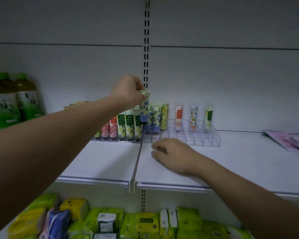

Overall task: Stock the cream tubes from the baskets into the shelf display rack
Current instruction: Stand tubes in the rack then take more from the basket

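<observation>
— At the centre of the frame, what is being held?

— A blue-flowered cream tube [144, 107] is pinched near its top end by the left hand [128, 91], thumb and fingers closed on it. The tube is held upright, cap end down, just above the back row of the clear display rack [199, 138], at the rack's left end.

— And what is seen of the other grip?

— The right hand [171, 155] is laid on the white shelf [240, 163] just in front of the rack, fingers loosely curled with nothing held in them.

— How is the rack filled?

— A second blue-flowered tube [154, 119] and a yellow-flowered tube [164, 116] are stood just right of the held one. Further right, well spaced, an orange tube [179, 116], a patterned tube [193, 118] and a green-labelled tube [208, 118] are set in the back row. The front compartments are shown without tubes.

— What is placed around it?

— To the left, a second rack [117, 139] is packed with green and red tubes. Green tea bottles [10, 100] are seen at the left edge, pink packets [288, 140] at the right edge, and tissue packs [110, 223] on the shelf below.
</observation>
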`<state>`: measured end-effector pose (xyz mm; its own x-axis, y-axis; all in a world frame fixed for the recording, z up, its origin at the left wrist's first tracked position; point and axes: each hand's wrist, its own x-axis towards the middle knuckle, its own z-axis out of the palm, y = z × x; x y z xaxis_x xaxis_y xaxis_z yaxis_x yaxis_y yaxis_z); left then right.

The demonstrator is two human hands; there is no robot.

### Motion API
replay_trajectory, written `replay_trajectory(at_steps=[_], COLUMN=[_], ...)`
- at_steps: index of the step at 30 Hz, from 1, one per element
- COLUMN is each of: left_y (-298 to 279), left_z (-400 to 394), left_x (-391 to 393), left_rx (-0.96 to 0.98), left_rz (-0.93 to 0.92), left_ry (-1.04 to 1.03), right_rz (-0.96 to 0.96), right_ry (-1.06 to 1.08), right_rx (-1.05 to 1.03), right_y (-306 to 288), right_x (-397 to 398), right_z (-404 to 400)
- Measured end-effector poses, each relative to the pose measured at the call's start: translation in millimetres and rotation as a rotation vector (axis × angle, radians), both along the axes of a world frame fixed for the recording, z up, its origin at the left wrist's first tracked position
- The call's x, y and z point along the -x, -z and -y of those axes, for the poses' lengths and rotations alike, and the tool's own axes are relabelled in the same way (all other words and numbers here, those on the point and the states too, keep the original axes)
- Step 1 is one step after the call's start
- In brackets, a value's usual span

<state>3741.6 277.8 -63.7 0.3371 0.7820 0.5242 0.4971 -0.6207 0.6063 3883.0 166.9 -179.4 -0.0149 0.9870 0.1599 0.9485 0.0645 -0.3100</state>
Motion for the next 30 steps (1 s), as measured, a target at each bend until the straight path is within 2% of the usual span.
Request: replay_trajectory(at_steps=[2, 14, 24, 30], left_y=[0.0, 11.9, 0.5, 17.6], left_z=[0.7, -19.9, -27.6, -25.3], left_x=[-8.3, -37.5, -48.9, -54.7], left_rx=[-0.024, -0.089, -0.01, -0.142], left_rz=[-0.027, -0.212, -0.332, -0.329], left_ry=[-0.027, -0.18, -0.147, -0.206], right_rz=[0.051, -0.032, -0.047, -0.046], right_ry=[-0.02, -0.029, -0.029, -0.028], right_rx=[0.039, 0.012, 0.006, -0.011], right_y=[10.8, 22.7, 23.1, 22.6], right_x=[-1.3, -7.0, -7.0, -6.6], right_z=[5.2, 3.8, 4.6, 5.0])
